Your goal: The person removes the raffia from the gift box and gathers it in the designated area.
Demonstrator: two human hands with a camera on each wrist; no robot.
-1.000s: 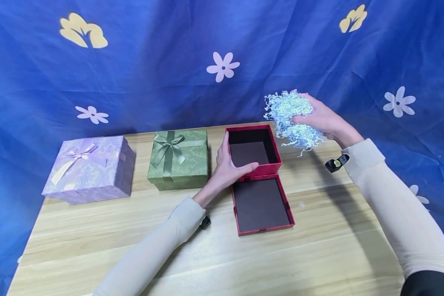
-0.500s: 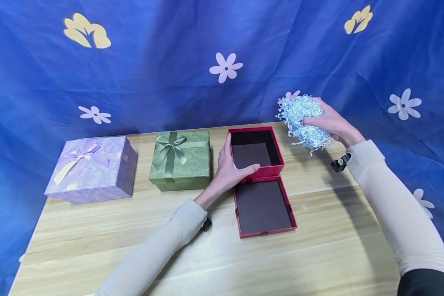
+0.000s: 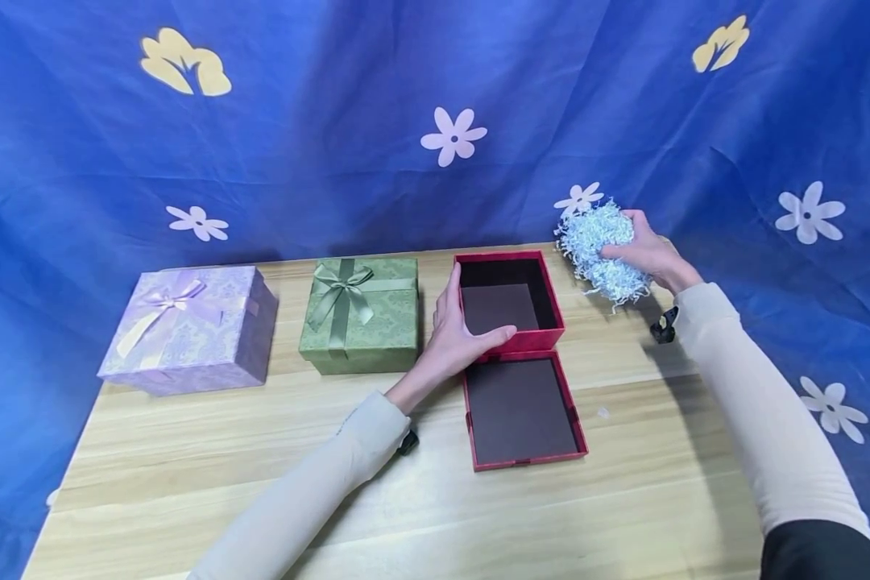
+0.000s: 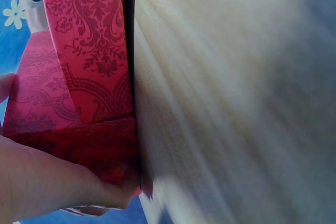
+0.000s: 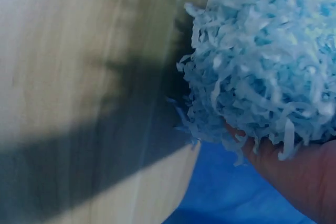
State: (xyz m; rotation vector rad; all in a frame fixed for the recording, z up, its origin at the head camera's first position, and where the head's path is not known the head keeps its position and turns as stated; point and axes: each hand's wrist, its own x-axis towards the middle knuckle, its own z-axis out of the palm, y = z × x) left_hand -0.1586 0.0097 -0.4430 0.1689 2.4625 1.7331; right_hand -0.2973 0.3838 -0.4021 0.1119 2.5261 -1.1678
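Observation:
In the head view my left hand (image 3: pixel 455 332) holds the front left corner of a red gift box (image 3: pixel 528 341). Its fingers lie along the left wall and its thumb is at the front rim. The box's dark inside shows bare. A red patterned wall (image 4: pixel 94 30) fills part of the left wrist view. Directly in front of the box, the red lid (image 3: pixel 525 409) lies with its dark inside up. At the back right, my right hand (image 3: pixel 652 254) grips a clump of light blue shredded paper (image 3: pixel 600 246). Paper strands (image 5: pixel 262 61) hide most of its fingers in the right wrist view.
Left of the red box stands a green gift box (image 3: pixel 377 322) with a ribbon bow. Farther left is a lilac gift box (image 3: pixel 188 338), also bowed. All rest on a wooden table (image 3: pixel 275 451). A blue flowered cloth (image 3: pixel 377 185) hangs behind it.
My right hand has lowered the shredded paper toward the table's back right and away from the red box. My left hand keeps its hold on the box. The head view has shifted slightly.

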